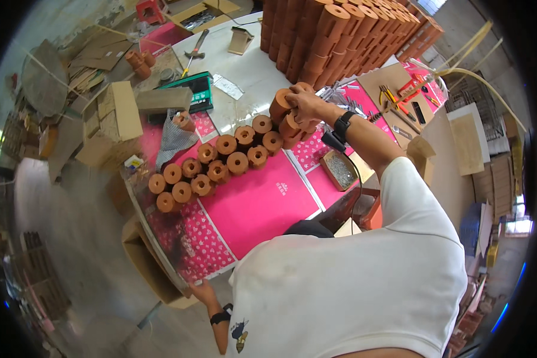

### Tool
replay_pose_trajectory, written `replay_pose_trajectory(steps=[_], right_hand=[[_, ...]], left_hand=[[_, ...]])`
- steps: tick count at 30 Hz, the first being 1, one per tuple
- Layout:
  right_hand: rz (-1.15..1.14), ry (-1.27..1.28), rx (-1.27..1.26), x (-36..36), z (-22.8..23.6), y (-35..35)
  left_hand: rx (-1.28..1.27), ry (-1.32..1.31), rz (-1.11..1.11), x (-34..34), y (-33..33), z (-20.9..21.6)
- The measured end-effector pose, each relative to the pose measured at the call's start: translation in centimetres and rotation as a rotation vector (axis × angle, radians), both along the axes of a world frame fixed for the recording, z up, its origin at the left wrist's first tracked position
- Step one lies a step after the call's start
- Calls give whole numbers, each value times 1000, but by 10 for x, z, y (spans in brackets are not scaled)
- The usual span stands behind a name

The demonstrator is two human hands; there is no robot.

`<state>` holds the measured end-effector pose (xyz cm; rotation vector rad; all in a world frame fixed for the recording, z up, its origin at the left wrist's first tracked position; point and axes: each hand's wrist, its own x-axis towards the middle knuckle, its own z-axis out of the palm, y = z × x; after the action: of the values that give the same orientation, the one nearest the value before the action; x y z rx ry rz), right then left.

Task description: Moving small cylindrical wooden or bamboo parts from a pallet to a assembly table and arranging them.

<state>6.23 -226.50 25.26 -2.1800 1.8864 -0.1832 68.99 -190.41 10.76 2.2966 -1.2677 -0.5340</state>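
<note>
My right hand (304, 105) reaches across the table, its fingers curled over a brown clay cylinder (281, 100) at the right end of a double row. More cylinders press close around that hand, so its exact grip is partly hidden. The rest of the row, clay cylinders (237, 162) with holes in their upright ends, curves toward the left edge of the table. Down at the near left corner, my left hand (204, 293) is beside the table's edge, with its fingers mostly hidden. Pink printed sheets (259, 200) cover the table under the row.
A tall stack of clay cylinders (316, 45) stands at the back. Left of it lie a hammer (196, 52) and a green case (203, 89). Pliers (397, 100) lie on the right, near a small box of metal parts (339, 170). A cardboard box (143, 253) flanks the left edge.
</note>
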Motion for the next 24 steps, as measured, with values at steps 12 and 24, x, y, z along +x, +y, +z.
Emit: replay_pose_trajectory(steps=[12,24], right_hand=[[116,125,46,-2,-30,-2],[-23,295,105,19,-19,6]], left_hand=[[303,223,145,-25,88,-35],[256,594,110,-35,83,-45]])
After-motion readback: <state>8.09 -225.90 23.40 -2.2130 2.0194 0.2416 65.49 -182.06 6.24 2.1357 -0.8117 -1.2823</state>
